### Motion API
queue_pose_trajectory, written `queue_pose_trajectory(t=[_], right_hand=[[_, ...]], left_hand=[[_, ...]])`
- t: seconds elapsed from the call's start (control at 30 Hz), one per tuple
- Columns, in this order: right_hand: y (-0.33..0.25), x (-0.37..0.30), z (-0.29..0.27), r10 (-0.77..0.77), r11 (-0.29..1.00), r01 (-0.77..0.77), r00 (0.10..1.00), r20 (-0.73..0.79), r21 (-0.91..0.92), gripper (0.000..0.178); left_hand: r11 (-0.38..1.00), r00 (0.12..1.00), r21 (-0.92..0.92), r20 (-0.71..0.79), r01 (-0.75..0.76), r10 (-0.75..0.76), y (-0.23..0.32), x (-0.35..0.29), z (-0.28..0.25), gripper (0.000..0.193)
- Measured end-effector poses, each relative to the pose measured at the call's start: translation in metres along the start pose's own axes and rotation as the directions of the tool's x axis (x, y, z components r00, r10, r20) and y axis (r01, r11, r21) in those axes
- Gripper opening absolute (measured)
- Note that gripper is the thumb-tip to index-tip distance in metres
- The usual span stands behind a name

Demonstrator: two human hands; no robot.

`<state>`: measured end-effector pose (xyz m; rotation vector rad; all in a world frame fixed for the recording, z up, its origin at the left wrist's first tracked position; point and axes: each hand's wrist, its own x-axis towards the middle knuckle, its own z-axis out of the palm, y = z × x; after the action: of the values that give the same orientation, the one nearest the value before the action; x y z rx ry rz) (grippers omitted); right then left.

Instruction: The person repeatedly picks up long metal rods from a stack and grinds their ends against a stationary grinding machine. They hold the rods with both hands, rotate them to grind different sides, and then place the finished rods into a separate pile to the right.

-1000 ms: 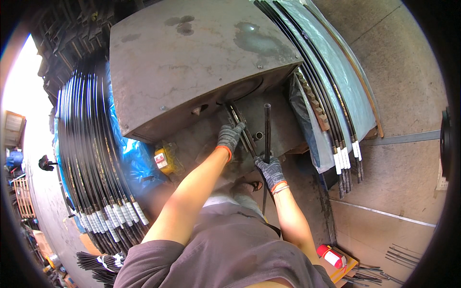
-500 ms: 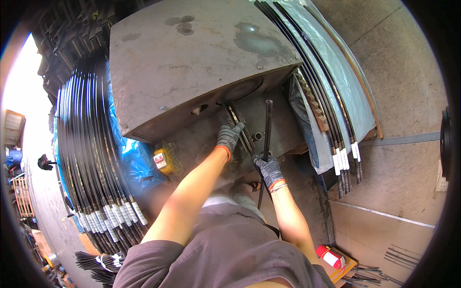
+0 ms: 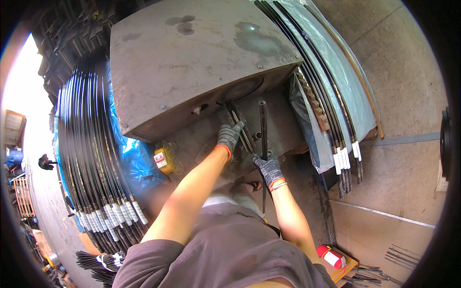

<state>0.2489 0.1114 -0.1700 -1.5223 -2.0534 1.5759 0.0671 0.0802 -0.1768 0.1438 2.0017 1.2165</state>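
Observation:
My right hand (image 3: 269, 167), in a grey knit glove with an orange cuff, grips a dark metal tube (image 3: 263, 126). The tube stands nearly upright in the picture, its open end toward the machine and its lower part passing beside my legs. Up and to the left, my gloved left hand (image 3: 230, 136) is closed around a thin dark rod (image 3: 235, 116). This rod lies along a narrow metal channel (image 3: 246, 132) that runs out from the front of a grey sheet-metal housing (image 3: 192, 72). My left fingers partly hide the rod.
Many long black rods with white-wrapped ends (image 3: 91, 158) lie on blue plastic at left. More rods (image 3: 331, 110) rest on clear sheeting at right, beside a notched wooden strip (image 3: 314, 103). A yellow packet (image 3: 164, 161) sits below the housing; a red cylinder (image 3: 331, 257) is at lower right.
The tube in my right hand has tilted: its upper end moved left and its lower end right. My left hand stays in place, while the rod's printed marking no longer shows.

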Motion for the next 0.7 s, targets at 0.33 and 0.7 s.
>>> queue_pose_trajectory(t=[0.33,0.7], right_hand=[[0.013,0.002,-0.002,0.064,0.905,-0.097,0.994,0.093,0.413,0.011],[0.009,0.001,0.001,0.043,0.968,-0.038,0.999,-0.015,0.248,0.014]], left_hand=[[0.997,0.994,-0.071,0.113,0.009,-0.001,0.012,-0.007,-0.008,0.049],[0.999,0.993,-0.052,0.117,0.015,-0.009,0.026,-0.018,-0.013,0.055]])
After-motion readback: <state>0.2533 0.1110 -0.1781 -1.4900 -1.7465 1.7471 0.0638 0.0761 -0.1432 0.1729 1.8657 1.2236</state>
